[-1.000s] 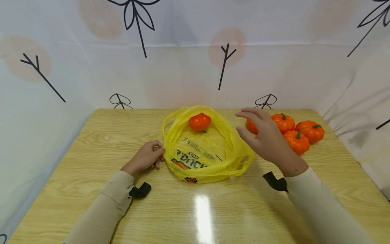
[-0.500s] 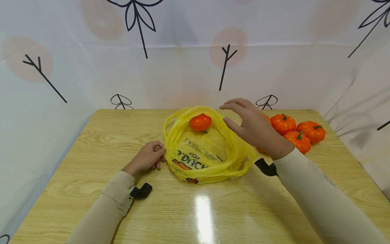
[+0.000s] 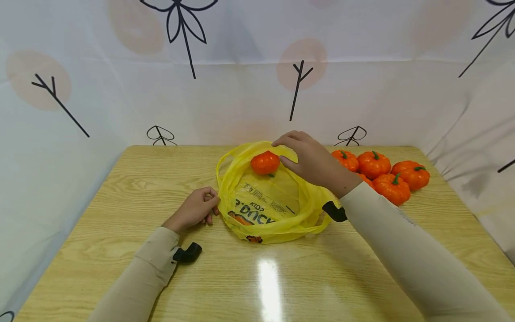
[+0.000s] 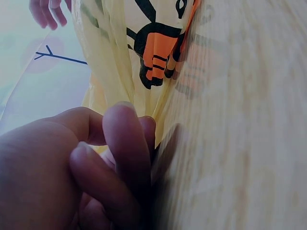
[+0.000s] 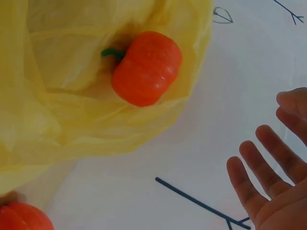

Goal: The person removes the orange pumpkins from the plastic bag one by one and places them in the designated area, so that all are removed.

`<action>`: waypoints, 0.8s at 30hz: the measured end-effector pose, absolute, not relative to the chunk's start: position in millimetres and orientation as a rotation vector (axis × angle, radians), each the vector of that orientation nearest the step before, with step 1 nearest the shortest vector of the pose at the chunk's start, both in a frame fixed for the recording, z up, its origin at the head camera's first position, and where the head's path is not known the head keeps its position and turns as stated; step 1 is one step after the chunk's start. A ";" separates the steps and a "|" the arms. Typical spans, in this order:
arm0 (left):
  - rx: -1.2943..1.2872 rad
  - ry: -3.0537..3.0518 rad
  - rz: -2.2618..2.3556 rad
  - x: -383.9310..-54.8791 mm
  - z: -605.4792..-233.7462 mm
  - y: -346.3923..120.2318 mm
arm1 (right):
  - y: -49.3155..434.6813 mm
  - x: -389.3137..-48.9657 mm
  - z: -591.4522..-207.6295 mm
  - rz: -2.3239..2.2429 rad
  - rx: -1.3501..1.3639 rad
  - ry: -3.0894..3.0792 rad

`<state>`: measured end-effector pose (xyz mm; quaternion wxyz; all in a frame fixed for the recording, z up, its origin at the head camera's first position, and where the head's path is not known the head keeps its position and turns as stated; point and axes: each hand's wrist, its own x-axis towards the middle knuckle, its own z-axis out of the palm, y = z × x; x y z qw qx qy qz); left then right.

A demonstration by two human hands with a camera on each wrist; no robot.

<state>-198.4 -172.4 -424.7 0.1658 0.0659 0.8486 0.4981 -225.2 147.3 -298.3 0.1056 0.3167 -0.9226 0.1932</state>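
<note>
A yellow plastic bag [image 3: 281,231] stands with its mouth spread on the wooden table. One small orange toy pumpkin [image 3: 264,163] with a green stem lies inside, toward the back. My left hand [image 3: 196,207] is at the bag's left side, its fingers curled and pinching the plastic low by the tabletop, as the left wrist view shows at the bag's wall [image 4: 108,57]. Over the bag's back right rim hovers my right hand [image 3: 310,162], fingers parted and holding nothing. In the right wrist view its spread fingers [image 5: 271,170] are apart from the pumpkin [image 5: 147,69].
Several more orange pumpkins [image 3: 392,188] are grouped on the table's right side, one partly hidden behind the right forearm. A white patterned cloth [image 3: 241,98] hangs behind the table [image 3: 132,188]. Black wrist mounts [image 3: 188,253] stick out from both sleeves.
My right hand has moved left from beside the pumpkin group to over the bag's rim, its fingers still parted. The left hand, the bag and the pumpkin inside stay put.
</note>
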 end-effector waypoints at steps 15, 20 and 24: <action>0.194 2.405 1.430 -198.4 -425.4 -173.9 | 121.0 -246.6 -322.6 0.628 0.961 -2.837; 0.186 2.400 1.437 -198.9 -424.5 -172.9 | 118.4 -251.7 -330.0 0.592 0.962 -2.844; 0.185 2.401 1.436 -198.9 -423.9 -173.0 | 117.1 -255.0 -333.3 0.567 0.963 -2.853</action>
